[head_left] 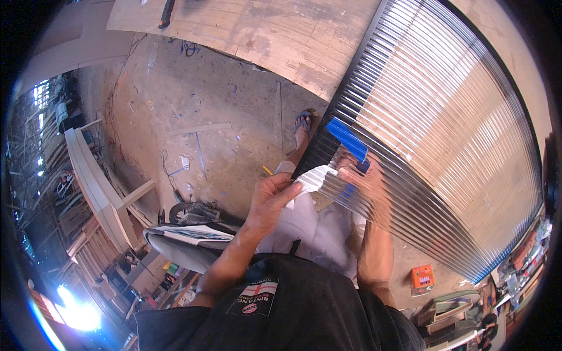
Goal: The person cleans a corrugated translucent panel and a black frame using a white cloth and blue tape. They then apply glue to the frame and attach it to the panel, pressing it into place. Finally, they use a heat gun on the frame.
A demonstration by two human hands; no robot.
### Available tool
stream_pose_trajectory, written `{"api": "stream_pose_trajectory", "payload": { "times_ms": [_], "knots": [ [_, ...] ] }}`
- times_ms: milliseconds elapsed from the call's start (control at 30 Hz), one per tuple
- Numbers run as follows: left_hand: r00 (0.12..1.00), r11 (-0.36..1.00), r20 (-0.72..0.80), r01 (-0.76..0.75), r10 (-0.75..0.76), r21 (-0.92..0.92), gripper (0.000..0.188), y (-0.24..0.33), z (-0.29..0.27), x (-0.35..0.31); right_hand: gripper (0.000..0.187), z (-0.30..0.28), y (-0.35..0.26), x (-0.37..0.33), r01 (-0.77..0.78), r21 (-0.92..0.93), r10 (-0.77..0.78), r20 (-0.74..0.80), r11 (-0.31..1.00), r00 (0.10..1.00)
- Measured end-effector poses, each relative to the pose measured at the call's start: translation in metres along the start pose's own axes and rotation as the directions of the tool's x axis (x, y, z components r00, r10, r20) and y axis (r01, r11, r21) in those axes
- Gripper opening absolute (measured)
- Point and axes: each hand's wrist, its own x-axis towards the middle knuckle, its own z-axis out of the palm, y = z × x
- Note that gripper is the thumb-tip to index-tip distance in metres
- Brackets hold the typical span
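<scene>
A large ribbed clear panel in a dark frame [445, 128] stands tilted in front of me, on the right. My left hand [272, 196] grips a strip of white film [313, 178] at the panel's lower left edge. My right hand [360, 181] is behind the ribbed pane, seen through it, its fingers by a blue strip [346, 139] stuck on the pane. Whether the right hand grips anything is unclear through the ribs. My foot in a blue sandal [302, 126] rests on the floor beside the frame.
A big plywood sheet [263, 35] lies on the concrete floor ahead. A long pale bench [96, 181] stands at left, a power tool [196, 213] and papers near my left elbow. An orange box [422, 278] and stacked boards sit at lower right.
</scene>
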Motion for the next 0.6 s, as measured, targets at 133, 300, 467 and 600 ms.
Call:
{"api": "stream_pose_trajectory", "payload": {
  "times_ms": [133,300,467,600],
  "knots": [
    [0.999,0.993,-0.013,-0.032,0.034,0.117,0.017,0.002,-0.006,0.000,0.041,0.003,0.010,0.009,-0.073,0.176,0.078,-0.024,0.982,0.997],
    [0.995,0.992,-0.068,-0.065,0.072,0.109,0.016,0.005,0.002,-0.004,0.037,0.016,0.005,0.013,-0.090,0.434,0.129,-0.062,0.896,0.990],
    [0.979,0.988,-0.150,-0.127,0.138,0.083,0.016,-0.004,0.010,-0.005,0.036,0.014,0.019,0.012,-0.032,0.637,0.080,-0.047,0.770,0.996],
    [0.978,0.986,-0.160,-0.119,0.138,0.119,0.019,0.000,0.014,-0.008,0.034,0.009,0.030,0.011,-0.029,0.674,0.075,-0.039,0.738,0.996]
  ]
}}
